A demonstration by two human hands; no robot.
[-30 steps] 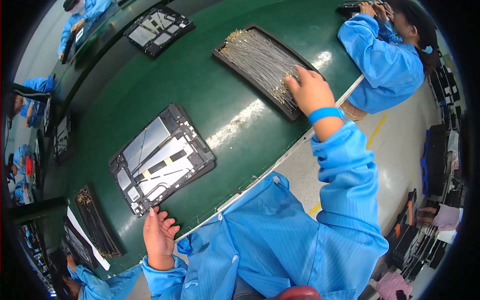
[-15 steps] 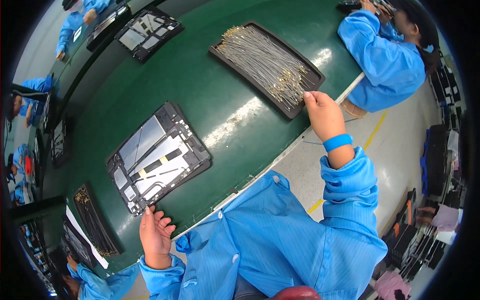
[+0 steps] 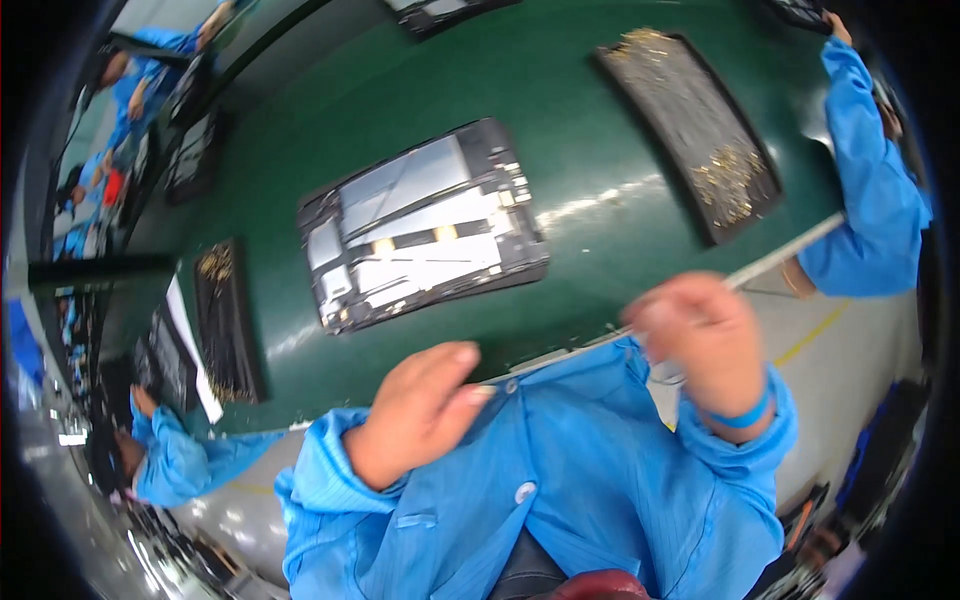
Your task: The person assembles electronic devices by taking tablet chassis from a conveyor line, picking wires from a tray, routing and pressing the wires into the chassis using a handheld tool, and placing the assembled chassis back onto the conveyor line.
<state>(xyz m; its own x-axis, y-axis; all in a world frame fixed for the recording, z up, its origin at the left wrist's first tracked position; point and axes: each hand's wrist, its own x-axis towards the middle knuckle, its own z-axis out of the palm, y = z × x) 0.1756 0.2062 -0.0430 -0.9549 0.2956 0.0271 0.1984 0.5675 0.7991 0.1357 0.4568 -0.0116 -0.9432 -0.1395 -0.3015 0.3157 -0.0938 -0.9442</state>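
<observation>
An opened tablet [image 3: 420, 225], its silver and white inner parts showing in a black frame, lies on the green table in front of me. My left hand [image 3: 420, 410] is just off the table's near edge, below the tablet. Its fingers are stretched out with the thumb apart, and nothing shows in them. My right hand [image 3: 700, 340] hovers at the table edge to the right, fingers curled and smeared by motion; whether it holds anything is unclear. Beyond it lies a black tray [image 3: 655, 125] full of thin grey cables [image 3: 690, 110] with gold-coloured ends.
A second narrow dark tray [image 3: 228, 320] with gold-tipped cables lies at the left, beside a white strip [image 3: 195, 345]. Another opened device [image 3: 435, 12] is at the far edge. Co-workers in blue sit at the right [image 3: 865, 190] and lower left [image 3: 185, 465].
My right hand has left the cable tray and come back toward me. My left hand has let go of the tablet's corner and moved right. The view has turned, shifting everything.
</observation>
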